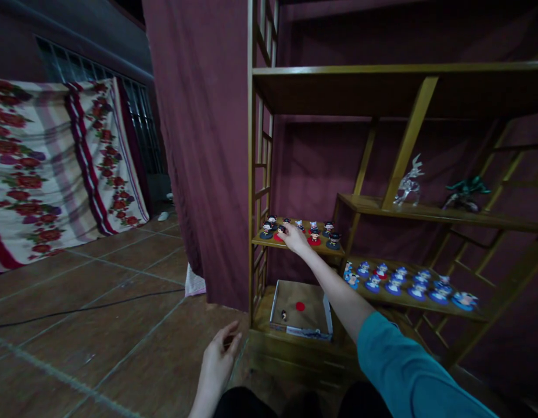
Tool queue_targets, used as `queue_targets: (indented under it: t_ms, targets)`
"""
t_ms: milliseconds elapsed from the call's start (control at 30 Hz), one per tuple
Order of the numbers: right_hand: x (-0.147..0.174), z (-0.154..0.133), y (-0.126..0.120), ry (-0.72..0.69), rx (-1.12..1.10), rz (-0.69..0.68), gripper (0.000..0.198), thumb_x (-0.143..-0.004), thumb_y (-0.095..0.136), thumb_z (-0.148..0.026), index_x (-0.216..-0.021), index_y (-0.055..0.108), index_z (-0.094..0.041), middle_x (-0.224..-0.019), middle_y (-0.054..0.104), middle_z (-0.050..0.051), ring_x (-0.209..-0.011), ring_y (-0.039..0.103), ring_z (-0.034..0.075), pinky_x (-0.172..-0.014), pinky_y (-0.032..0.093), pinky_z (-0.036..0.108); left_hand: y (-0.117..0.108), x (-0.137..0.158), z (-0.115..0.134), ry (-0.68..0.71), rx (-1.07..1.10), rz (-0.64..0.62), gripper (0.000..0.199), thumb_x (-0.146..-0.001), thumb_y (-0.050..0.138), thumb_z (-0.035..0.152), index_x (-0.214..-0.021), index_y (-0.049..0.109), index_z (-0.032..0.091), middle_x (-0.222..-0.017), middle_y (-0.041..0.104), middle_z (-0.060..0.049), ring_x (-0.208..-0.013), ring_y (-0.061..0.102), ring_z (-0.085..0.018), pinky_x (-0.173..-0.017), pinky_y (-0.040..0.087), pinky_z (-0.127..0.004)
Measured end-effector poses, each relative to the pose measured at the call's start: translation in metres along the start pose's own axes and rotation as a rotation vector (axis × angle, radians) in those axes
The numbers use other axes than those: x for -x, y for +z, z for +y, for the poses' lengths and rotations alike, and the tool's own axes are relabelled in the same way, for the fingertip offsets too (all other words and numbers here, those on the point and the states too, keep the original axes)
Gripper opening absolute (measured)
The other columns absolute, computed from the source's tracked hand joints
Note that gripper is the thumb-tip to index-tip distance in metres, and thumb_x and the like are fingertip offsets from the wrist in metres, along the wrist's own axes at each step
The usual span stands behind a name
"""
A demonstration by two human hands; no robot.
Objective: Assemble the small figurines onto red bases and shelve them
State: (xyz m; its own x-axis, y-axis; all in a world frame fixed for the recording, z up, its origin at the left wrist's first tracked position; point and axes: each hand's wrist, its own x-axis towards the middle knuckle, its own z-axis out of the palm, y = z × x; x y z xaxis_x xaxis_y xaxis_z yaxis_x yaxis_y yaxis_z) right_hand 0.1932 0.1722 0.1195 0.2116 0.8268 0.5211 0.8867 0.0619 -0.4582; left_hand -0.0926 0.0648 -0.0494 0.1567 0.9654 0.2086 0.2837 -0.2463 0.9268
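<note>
My right hand (pixel 294 238) reaches out to a small wooden shelf (pixel 295 247) and closes its fingers on a little figurine with a red base (pixel 280 233). Several similar figurines with dark or red bases (pixel 315 235) stand on the same shelf. My left hand (pixel 219 357) hangs low above the tiled floor, fingers loosely curled, holding nothing. Below the shelf sits an open cardboard box (pixel 300 310) with a red disc (pixel 300 306) and a small dark piece inside.
A lower shelf holds several blue-based figurines (pixel 400 281). A clear crystal figure (pixel 408 184) and a dark green figure (pixel 465 193) stand on a higher shelf. A maroon curtain (pixel 199 145) hangs left of the wooden rack. A floral cloth (pixel 55 168) and a cable (pixel 86 307) lie leftward.
</note>
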Motion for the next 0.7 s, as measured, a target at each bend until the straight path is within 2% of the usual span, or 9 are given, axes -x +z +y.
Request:
queue_targets:
  t_ms: [133,300,400,533,700]
  targets:
    - [-0.004,0.004,0.003,-0.023,-0.026,0.032,0.031,-0.078,0.051,-0.026,-0.108,0.055,-0.021,-0.104,0.061,0.008,-0.091,0.056,0.021,-0.079,0.041,0.031,0.001,0.008,-0.012,-0.034,-0.016,-0.010,0.038,-0.066,0.060,0.043,-0.093,0.063,0.016,-0.093,0.068,-0.008,-0.082,0.065,-0.023,-0.075,0.051,-0.033]
    - [-0.008,0.011,0.003,0.027,-0.121,-0.029,0.035,-0.076,0.050,-0.016,-0.111,0.054,-0.021,-0.088,0.064,0.004,-0.078,0.058,0.017,-0.073,0.044,0.028,0.005,0.018,-0.028,-0.073,-0.002,-0.030,0.039,-0.066,0.060,0.043,-0.092,0.064,0.016,-0.092,0.069,-0.008,-0.082,0.065,-0.023,-0.074,0.052,-0.032]
    - [-0.006,0.012,0.002,0.022,-0.165,-0.036,0.038,-0.075,0.053,-0.018,-0.112,0.053,-0.021,-0.088,0.064,0.003,-0.077,0.058,0.015,-0.073,0.044,0.027,0.006,0.022,-0.037,-0.092,0.004,-0.047,0.041,-0.065,0.059,0.044,-0.093,0.064,0.014,-0.094,0.068,-0.010,-0.082,0.065,-0.023,-0.074,0.052,-0.032]
    - [0.000,0.009,0.000,-0.006,-0.228,-0.056,0.050,-0.070,0.061,-0.022,-0.118,0.047,-0.023,-0.094,0.062,0.001,-0.080,0.058,0.014,-0.075,0.044,0.028,0.004,0.031,-0.047,-0.106,0.013,-0.031,0.042,-0.063,0.060,0.046,-0.091,0.064,0.014,-0.095,0.068,-0.011,-0.083,0.065,-0.023,-0.075,0.051,-0.032]
    - [0.005,0.001,-0.002,0.013,-0.150,-0.015,0.054,-0.067,0.063,-0.029,-0.118,0.047,-0.023,-0.103,0.059,0.004,-0.083,0.056,0.015,-0.075,0.043,0.029,-0.002,0.049,-0.064,-0.182,0.090,-0.037,0.042,-0.059,0.063,0.047,-0.086,0.066,0.015,-0.093,0.069,-0.010,-0.083,0.065,-0.024,-0.075,0.052,-0.029]
